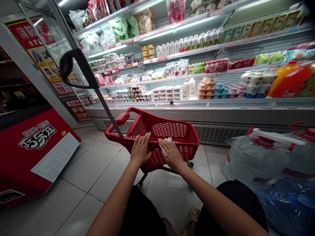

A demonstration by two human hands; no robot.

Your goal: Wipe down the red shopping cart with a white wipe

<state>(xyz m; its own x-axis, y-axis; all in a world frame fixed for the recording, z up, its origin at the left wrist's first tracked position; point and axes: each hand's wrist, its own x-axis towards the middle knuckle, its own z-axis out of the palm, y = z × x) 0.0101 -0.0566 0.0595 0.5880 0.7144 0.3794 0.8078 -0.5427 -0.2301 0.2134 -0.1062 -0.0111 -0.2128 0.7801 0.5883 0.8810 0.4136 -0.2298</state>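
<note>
While the red shopping cart (154, 145) stood before the chiller (221, 114), the left hand (139, 149) lay unclenched over its near rim, and the right hand (172, 154) held a white tissue (169, 140) against it. The cart looked stiff and light, best gripped by that rim; the tissue, soft and easily torn. Shelves held cups (169, 93) and bottles (186, 89); water jugs (258, 159) stood rightward.

Head camera: a single view from the wearer's head, facing forward and tipped down.
Forearms (120, 196) and knees (241, 193): closest, entering from the bottom edge.
Red cart (169, 129): near, mid-frame, seen side-on from above.
Refrigerated shelves (187, 53): just beyond the cart, filling the upper frame.
Wide edges: red cabinet (29, 157) tilted at left, water jugs (258, 160) stretched at right.
</note>
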